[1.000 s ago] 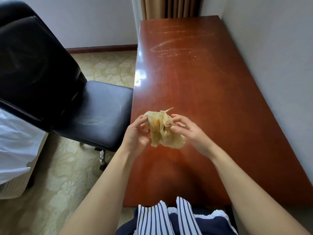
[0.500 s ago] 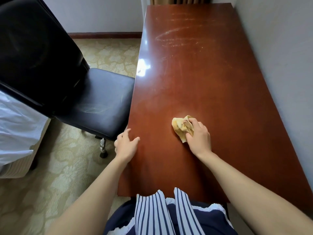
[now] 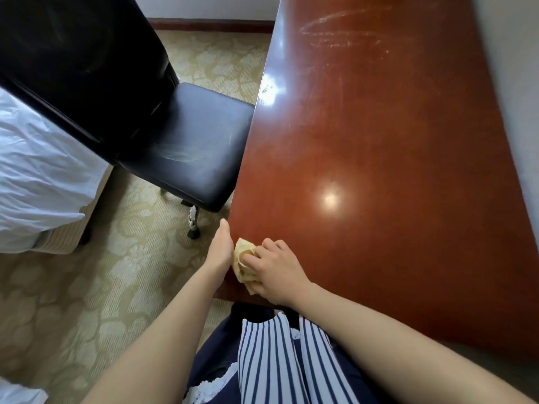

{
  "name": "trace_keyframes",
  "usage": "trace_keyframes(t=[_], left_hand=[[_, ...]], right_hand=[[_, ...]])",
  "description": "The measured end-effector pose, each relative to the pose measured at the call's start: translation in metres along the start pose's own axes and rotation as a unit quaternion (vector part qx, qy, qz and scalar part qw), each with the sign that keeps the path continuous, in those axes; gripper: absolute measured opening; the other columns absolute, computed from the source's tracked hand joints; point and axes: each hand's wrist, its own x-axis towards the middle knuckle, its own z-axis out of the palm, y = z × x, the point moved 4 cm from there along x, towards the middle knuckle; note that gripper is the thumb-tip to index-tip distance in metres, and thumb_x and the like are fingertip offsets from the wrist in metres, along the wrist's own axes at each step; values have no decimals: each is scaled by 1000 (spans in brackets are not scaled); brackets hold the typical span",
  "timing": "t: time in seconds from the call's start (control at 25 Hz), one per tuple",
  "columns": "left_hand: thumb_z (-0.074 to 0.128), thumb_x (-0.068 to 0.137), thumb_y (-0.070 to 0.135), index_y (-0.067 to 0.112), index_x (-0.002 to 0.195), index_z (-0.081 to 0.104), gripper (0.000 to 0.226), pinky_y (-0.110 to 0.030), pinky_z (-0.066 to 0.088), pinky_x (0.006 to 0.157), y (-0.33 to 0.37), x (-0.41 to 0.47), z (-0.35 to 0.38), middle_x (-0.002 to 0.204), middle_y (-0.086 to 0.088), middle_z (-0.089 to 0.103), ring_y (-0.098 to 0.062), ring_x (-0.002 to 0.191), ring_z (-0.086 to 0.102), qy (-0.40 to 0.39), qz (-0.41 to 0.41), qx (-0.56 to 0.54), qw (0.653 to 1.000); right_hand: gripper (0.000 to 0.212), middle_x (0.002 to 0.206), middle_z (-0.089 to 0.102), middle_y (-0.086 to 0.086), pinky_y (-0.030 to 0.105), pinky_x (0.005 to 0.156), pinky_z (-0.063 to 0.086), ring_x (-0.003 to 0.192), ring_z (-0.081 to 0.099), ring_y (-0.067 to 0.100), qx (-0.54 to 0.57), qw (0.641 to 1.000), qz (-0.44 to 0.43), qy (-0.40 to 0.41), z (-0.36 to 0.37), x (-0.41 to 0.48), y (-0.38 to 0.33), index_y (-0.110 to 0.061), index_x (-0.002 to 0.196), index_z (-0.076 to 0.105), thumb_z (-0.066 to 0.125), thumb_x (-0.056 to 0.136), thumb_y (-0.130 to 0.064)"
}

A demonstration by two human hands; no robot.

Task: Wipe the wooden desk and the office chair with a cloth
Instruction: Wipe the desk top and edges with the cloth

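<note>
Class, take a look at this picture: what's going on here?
A person is wiping the wooden desk. Their right hand holds a bunched yellow cloth down on its near left corner. The left hand lies straight against the desk's left edge beside the cloth. The black office chair stands untouched alongside.

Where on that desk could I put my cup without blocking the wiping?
Nearly all the wooden desk is bare, from the wall to the office chair side. Only the near left corner is crowded: left hand, right hand and cloth.
</note>
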Motion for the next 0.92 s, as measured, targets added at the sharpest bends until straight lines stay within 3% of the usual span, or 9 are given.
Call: trace_keyframes(t=[0.12, 0.24, 0.4, 0.56, 0.68, 0.8, 0.92], left_hand=[[16, 103, 38, 11, 134, 49, 53, -33, 30, 108, 12, -2, 5, 138, -8, 50, -19, 125, 45, 16, 77, 26, 997], [17, 105, 24, 7, 146, 31, 46, -36, 15, 117, 21, -4, 17, 154, -9, 28, -22, 142, 22, 8, 133, 111, 985], [26, 101, 43, 12, 152, 11, 61, -37, 8, 118, 16, -5, 17, 159, -7, 10, -21, 146, 10, 9, 98, 137, 986], [28, 101, 43, 12, 152, 2, 64, -31, 6, 116, 5, -7, 9, 160, -3, 2, -16, 146, 5, -37, 110, 178, 977], [30, 101, 41, 11, 151, 0, 65, -29, 4, 115, 3, -8, 5, 159, -4, -3, -15, 146, 2, -51, 123, 220, 966], [32, 101, 39, 8, 151, 0, 66, -28, 2, 115, 5, -9, 7, 159, -7, -6, -17, 146, -1, -58, 128, 244, 959], [35, 100, 39, 9, 151, 2, 68, -32, 4, 116, 4, -9, 7, 159, -9, -5, -17, 146, -1, -47, 139, 270, 952]], right_hand=[[37, 78, 60, -2, 30, 62, 42, 72, 54, 19, -17, 999, -31, 11, -2, -24, 15, -23, 92, 63, 75, 63, -42], [42, 76, 60, -1, 29, 59, 42, 68, 55, 21, -8, 999, 18, 28, -13, -47, 52, -21, 90, 66, 81, 55, -40], [42, 82, 60, 9, 35, 58, 48, 68, 57, 30, -34, 979, 193, 63, -40, -75, 129, -15, 90, 69, 86, 53, -28], [38, 120, 53, 12, 40, 77, 46, 97, 52, 37, -37, 905, 407, 118, -66, -101, 205, -15, 111, 62, 71, 74, -17], [32, 121, 57, 6, 38, 78, 41, 102, 47, 35, -28, 864, 482, 139, -66, -97, 217, -14, 114, 56, 57, 82, -11], [27, 110, 61, 6, 38, 78, 41, 101, 47, 34, -15, 853, 495, 165, -59, -76, 190, -13, 107, 57, 53, 80, -9], [27, 102, 64, 8, 39, 76, 42, 99, 53, 35, 9, 911, 376, 168, -49, -49, 138, -14, 99, 62, 64, 73, -12]])
